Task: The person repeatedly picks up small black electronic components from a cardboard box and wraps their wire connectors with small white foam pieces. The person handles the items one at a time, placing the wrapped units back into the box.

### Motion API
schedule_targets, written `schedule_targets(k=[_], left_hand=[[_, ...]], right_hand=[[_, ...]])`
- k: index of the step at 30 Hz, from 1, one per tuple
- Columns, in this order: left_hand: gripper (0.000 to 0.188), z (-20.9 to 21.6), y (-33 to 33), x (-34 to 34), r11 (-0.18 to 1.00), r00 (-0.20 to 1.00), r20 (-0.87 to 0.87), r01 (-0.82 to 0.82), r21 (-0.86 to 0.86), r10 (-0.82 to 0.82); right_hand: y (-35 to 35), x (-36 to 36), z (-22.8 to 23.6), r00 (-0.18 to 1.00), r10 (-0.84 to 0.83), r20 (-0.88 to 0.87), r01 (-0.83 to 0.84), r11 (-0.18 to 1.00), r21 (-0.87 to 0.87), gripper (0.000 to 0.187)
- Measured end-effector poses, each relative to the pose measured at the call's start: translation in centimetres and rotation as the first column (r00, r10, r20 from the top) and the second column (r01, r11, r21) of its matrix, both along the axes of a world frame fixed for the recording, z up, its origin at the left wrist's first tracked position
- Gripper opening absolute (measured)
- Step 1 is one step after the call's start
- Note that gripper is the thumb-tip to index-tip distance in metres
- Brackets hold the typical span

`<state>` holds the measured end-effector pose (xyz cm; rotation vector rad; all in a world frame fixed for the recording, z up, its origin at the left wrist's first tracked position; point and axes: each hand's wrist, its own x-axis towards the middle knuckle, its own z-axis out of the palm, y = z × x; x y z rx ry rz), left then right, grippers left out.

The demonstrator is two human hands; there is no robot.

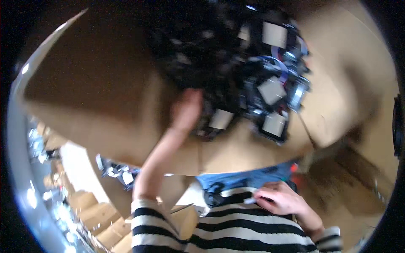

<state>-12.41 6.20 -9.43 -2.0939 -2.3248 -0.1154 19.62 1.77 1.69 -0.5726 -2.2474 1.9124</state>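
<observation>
My left hand (187, 109) reaches into a large cardboard box (244, 148), at the near edge of a heap of dark items (211, 55). Its fingers are smeared by motion and partly lost against the dark heap, so any hold is hidden. Several items on the right of the heap are shiny black packets with a white label, such as a labelled packet (271, 90). Close to my striped top, my right hand (280, 199) is curled closed around a small white piece (250, 200) that sticks out past the fingers.
The box's tall left wall (97, 63) and right wall (350, 55) flank the heap. At lower left, shiny packets (122, 173) lie beyond the box near a white surface (80, 164) and several smaller cardboard boxes (93, 208). Brown cardboard (346, 181) stands at the right.
</observation>
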Motion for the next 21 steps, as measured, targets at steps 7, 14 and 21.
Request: schedule_targets(k=[7, 14, 21], left_hand=[[0.017, 0.9, 1.5, -0.6, 0.989, 0.967, -0.208, 0.145, -0.037, -0.149], [0.020, 3.5, -3.0, -1.5, 0.975, 0.756, 0.619, -0.212, -0.073, 0.211], [0.020, 11.4, -3.2, 2.9, 0.991, 0.342, 0.933, -0.106, -0.082, 0.114]], right_hand=[[-0.8, 0.1, -0.1, 0.991, -0.130, 0.009, 0.130, 0.991, 0.038, 0.010], [-0.1, -0.4, 2.2, 0.985, -0.156, 0.069, 0.162, 0.982, -0.096, 0.008], [-0.1, 1.7, 2.9, 0.934, -0.229, 0.275, 0.289, 0.936, -0.200, 0.006]])
